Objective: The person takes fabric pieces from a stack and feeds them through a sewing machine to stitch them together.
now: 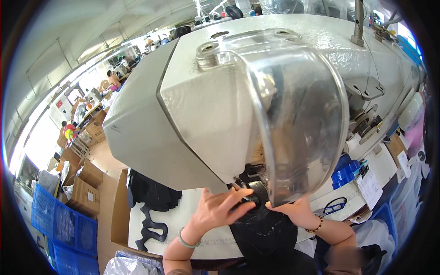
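Observation:
A large white sewing machine (206, 110) fills the middle of the view. Below its head lies a black fabric piece (266, 238) with pale stitch lines, running toward me over the near edge of the bed. My left hand (220, 208) is at the needle area from the left, its thumb and index finger apart around the small metal parts there. From the other side, my right hand (298, 213) meets the black piece, thumb stretched toward the needle. A clear plastic guard (302, 123) stands before its other fingers, so their grip cannot be made out.
Stacked black pieces (153, 192) and a wavy black cut-out (151, 229) lie left on the white table. At right are blue-handled scissors (334, 206), a blue plastic holder (344, 172) and a written paper sheet (369, 187). Blue crates (64, 220) and cardboard boxes (82, 195) stand left.

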The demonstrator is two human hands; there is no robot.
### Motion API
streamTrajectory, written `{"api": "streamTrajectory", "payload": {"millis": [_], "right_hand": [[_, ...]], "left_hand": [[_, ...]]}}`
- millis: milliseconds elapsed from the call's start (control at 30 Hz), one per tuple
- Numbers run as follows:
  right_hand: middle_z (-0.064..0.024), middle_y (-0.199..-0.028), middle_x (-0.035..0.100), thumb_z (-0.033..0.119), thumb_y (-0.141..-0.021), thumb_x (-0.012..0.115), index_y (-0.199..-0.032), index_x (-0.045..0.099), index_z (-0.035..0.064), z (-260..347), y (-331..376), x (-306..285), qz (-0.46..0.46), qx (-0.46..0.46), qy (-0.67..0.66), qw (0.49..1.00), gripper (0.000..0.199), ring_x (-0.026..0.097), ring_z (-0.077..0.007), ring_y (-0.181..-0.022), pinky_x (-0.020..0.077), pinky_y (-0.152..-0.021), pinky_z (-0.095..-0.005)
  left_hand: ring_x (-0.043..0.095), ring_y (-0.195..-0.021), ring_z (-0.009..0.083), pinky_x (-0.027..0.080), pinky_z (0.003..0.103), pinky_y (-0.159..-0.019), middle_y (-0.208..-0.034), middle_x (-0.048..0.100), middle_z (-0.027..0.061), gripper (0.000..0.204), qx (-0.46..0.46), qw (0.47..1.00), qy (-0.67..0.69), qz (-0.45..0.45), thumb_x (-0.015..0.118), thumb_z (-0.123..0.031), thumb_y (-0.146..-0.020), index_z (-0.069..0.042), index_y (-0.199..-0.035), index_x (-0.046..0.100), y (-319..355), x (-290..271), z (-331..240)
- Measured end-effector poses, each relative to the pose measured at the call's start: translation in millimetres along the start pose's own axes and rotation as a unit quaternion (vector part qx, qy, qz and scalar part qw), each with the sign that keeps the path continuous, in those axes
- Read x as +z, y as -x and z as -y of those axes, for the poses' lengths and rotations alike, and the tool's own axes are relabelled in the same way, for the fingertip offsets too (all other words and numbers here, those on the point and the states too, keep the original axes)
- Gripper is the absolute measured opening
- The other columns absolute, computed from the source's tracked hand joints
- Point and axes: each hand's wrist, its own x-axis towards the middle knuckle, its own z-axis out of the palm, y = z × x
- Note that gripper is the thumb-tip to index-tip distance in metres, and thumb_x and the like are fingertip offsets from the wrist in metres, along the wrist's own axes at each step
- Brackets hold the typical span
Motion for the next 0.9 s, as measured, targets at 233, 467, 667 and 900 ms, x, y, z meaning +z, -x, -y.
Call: {"api": "streamTrajectory", "payload": {"millis": [233, 467, 667, 900], "right_hand": [[-0.0016, -0.090, 0.063, 0.004, -0.080, 0.068, -0.096, 0.062, 0.0006, -6.9, 5.4, 31.5, -0.044, -0.023, -0.045, 0.998, 0.018, 0.059, -0.0065, -0.078, 0.0486, -0.067, -0.0207], [-0.0026, -0.087, 0.066, 0.001, -0.083, 0.064, -0.093, 0.065, -0.0011, -6.9, -2.1, 53.9, -0.079, -0.043, -0.171, 0.981, 0.010, 0.058, -0.0050, -0.072, 0.0480, -0.062, -0.0198], [-0.0020, -0.087, 0.065, -0.001, -0.083, 0.063, -0.094, 0.065, -0.0016, -12.4, -8.1, 57.7, -0.094, -0.043, -0.164, 0.981, 0.011, 0.058, -0.0043, -0.073, 0.0468, -0.063, -0.0193], [-0.0023, -0.088, 0.065, 0.002, -0.083, 0.063, -0.095, 0.064, -0.0018, -31.3, -10.0, 55.1, -0.136, -0.048, -0.034, 0.989, 0.012, 0.059, -0.0054, -0.074, 0.0487, -0.067, -0.0202]], "left_hand": [[0.051, -0.070, 0.0208, 0.045, 0.033, -0.064, -0.072, 0.053, 0.0022, 0.050, 0.063, 0.986, -0.118, 0.099, 0.061, -0.049, -0.077, -0.022, -0.119, 0.062, -4.5, -20.8, -3.4], [0.053, -0.069, 0.0167, 0.045, 0.030, -0.063, -0.079, 0.055, 0.0001, 0.042, 0.062, 0.986, -0.154, 0.027, 0.072, -0.041, -0.073, -0.023, -0.111, 0.067, -5.1, -20.4, 0.6], [0.049, -0.101, 0.0210, 0.042, 0.038, -0.080, -0.107, 0.054, 0.0020, 0.041, 0.017, 0.990, -0.142, 0.001, 0.072, -0.039, -0.072, -0.030, -0.111, 0.066, 5.6, -11.0, 9.5], [0.052, -0.096, 0.0200, 0.043, 0.036, -0.081, -0.105, 0.054, 0.0005, 0.038, 0.013, 0.989, -0.146, 0.032, 0.072, -0.034, -0.073, -0.027, -0.110, 0.067, 6.2, -17.1, 12.8]]}}
